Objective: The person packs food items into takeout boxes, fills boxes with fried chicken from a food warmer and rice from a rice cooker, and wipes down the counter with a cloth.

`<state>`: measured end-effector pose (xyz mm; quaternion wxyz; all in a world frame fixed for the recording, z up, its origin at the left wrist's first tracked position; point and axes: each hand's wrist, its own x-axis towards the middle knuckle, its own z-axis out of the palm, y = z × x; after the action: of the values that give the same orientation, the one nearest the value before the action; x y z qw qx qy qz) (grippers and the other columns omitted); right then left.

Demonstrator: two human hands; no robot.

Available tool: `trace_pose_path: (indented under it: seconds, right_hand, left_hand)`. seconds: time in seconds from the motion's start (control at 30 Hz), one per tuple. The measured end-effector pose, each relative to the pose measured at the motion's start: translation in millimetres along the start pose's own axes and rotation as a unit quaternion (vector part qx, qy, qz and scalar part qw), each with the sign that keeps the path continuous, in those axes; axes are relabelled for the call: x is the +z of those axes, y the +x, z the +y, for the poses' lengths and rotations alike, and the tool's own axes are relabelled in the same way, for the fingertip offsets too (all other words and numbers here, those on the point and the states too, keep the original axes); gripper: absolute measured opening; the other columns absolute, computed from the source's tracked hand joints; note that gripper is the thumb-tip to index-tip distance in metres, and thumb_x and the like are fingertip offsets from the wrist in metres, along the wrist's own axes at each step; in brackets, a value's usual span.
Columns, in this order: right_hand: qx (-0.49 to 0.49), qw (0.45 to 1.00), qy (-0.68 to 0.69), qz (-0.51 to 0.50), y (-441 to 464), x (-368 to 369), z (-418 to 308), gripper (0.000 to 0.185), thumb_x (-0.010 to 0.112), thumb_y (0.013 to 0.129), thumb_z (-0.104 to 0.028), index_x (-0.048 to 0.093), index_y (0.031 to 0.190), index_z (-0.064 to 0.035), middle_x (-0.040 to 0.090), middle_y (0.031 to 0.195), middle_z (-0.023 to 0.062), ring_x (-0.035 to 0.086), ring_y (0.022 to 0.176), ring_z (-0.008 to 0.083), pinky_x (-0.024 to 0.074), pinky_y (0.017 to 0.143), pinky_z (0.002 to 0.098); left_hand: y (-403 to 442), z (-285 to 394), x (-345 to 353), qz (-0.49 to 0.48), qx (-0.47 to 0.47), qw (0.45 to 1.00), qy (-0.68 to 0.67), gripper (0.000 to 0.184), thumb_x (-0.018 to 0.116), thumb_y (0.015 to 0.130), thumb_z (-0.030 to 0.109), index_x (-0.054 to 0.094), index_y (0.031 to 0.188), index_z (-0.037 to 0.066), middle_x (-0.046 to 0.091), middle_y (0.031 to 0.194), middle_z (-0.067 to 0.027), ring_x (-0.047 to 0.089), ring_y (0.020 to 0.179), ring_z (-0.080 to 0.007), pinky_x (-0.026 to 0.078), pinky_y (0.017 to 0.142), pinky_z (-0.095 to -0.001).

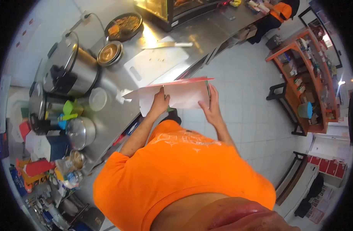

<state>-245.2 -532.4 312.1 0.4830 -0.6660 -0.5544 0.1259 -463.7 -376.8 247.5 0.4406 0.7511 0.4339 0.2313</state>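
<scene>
Steel desk (207, 27), upper left to top. Red-white card (186, 96), frame centre: right hand (212, 109) pinches its end; left hand (160, 102) touches its face, grip unclear. Step, apparently: handling card; next calls for steady hands.

On the counter (218, 27), a knife (167, 45) is lying across the far part of a cutting board (157, 65); stacked bowls (109, 54) are sitting to its left, with a pan (124, 26) resting behind them. Left of the bowls, a large pot (82, 67) is standing. Before the wearer, a folder (186, 98) is extending between left hand (160, 103) and right hand (212, 107). Rightward, across the floor (245, 77), a shelving unit (317, 127) is standing.
</scene>
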Motion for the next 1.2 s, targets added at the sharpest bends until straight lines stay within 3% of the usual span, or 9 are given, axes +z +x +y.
trace_pose_path:
  seconds: [0.17, 0.3, 0.4, 0.5, 0.63, 0.8, 0.97, 1.03, 1.2]
  right_hand:
    - [0.175, 0.973, 0.054, 0.143, 33, -45, 73, 0.058, 0.052, 0.103, -0.025, 0.031, 0.153, -0.0060, 0.027, 0.157, 0.0155, 0.044, 0.131, 0.0331, 0.0408, 0.106, 0.0450]
    - [0.263, 0.948, -0.181, -0.011, 21, -98, 175, 0.052, 0.050, 0.105, -0.032, 0.038, 0.150, -0.0091, 0.024, 0.156, 0.0214, 0.047, 0.129, 0.0374, 0.0427, 0.104, 0.0437]
    - [0.422, 0.892, -0.118, -0.111, 11, -151, 202, 0.060, 0.055, 0.101, -0.043, 0.046, 0.144, -0.0022, 0.040, 0.149, 0.0290, 0.035, 0.141, 0.0418, 0.0346, 0.113, 0.0459]
    - [0.479, 0.848, -0.170, -0.149, -11, -186, 244, 0.061, 0.058, 0.098, -0.046, 0.051, 0.141, -0.0026, 0.048, 0.141, 0.0302, 0.045, 0.134, 0.0428, 0.0397, 0.108, 0.0457]
    - [0.491, 0.838, -0.156, -0.180, 8, -204, 273, 0.061, 0.059, 0.097, -0.046, 0.052, 0.140, -0.0038, 0.057, 0.131, 0.0305, 0.054, 0.124, 0.0440, 0.0449, 0.102, 0.0475]
    - [0.369, 0.857, -0.127, -0.336, 74, -175, 338, 0.057, 0.061, 0.096, -0.045, 0.054, 0.137, -0.0054, 0.061, 0.129, 0.0261, 0.058, 0.120, 0.0414, 0.0468, 0.100, 0.0469]
    - [0.236, 0.867, -0.089, -0.430, 176, -134, 398, 0.051, 0.071, 0.092, -0.040, 0.059, 0.133, -0.0128, 0.071, 0.109, 0.0153, 0.067, 0.097, 0.0267, 0.0525, 0.084, 0.0378]
    - [0.168, 0.827, -0.153, -0.514, 224, -120, 403, 0.053, 0.067, 0.092, -0.039, 0.058, 0.133, -0.0055, 0.064, 0.120, 0.0282, 0.063, 0.112, 0.0405, 0.0505, 0.094, 0.0459]
    - [0.019, 0.811, -0.216, -0.543, 314, -45, 360, 0.054, 0.069, 0.091, -0.039, 0.059, 0.131, -0.0045, 0.064, 0.119, 0.0298, 0.063, 0.111, 0.0420, 0.0501, 0.095, 0.0474]
  left_hand:
    - [188, 21, 83, -0.028, 0.090, 0.995, 0.011, 0.056, 0.053, 0.086, 0.007, 0.041, 0.135, -0.018, 0.059, 0.118, -0.0392, 0.057, 0.117, -0.0488, 0.047, 0.102, -0.0467]
    - [420, -10, 207, 0.082, 0.279, 0.947, 0.134, 0.048, 0.052, 0.082, 0.006, 0.054, 0.125, -0.015, 0.059, 0.120, -0.0366, 0.059, 0.109, -0.0498, 0.045, 0.103, -0.0465]
    - [540, 28, 241, -0.129, 0.098, 0.960, 0.228, 0.048, 0.051, 0.089, 0.013, 0.051, 0.129, -0.013, 0.051, 0.135, -0.0339, 0.053, 0.120, -0.0481, 0.042, 0.106, -0.0500]
    - [609, 33, 281, -0.060, -0.120, 0.991, 0.017, 0.060, 0.049, 0.099, 0.031, 0.041, 0.139, -0.013, 0.044, 0.145, -0.0308, 0.046, 0.134, -0.0425, 0.039, 0.109, -0.0551]
    - [621, 24, 326, 0.148, -0.178, 0.965, 0.119, 0.074, 0.062, 0.092, 0.053, 0.049, 0.133, -0.007, 0.055, 0.132, -0.0222, 0.048, 0.129, -0.0463, 0.039, 0.107, -0.0594]
    - [463, 39, 221, 0.149, 0.097, 0.974, 0.138, 0.051, 0.068, 0.088, 0.040, 0.059, 0.125, 0.005, 0.061, 0.122, -0.0160, 0.057, 0.116, -0.0348, 0.045, 0.099, -0.0468]
    - [249, -21, 143, 0.300, -0.072, 0.938, 0.158, 0.028, 0.068, 0.085, 0.024, 0.068, 0.107, 0.006, 0.066, 0.112, -0.0137, 0.058, 0.111, -0.0341, 0.045, 0.098, -0.0460]
    - [167, -67, 114, 0.403, -0.152, 0.879, 0.206, 0.033, 0.069, 0.084, 0.024, 0.067, 0.111, 0.005, 0.066, 0.111, -0.0156, 0.058, 0.111, -0.0363, 0.044, 0.100, -0.0464]
    - [49, -107, 1, 0.426, -0.352, 0.787, 0.276, 0.061, 0.074, 0.084, 0.029, 0.052, 0.139, 0.012, 0.051, 0.140, -0.0172, 0.048, 0.129, -0.0359, 0.043, 0.102, -0.0500]
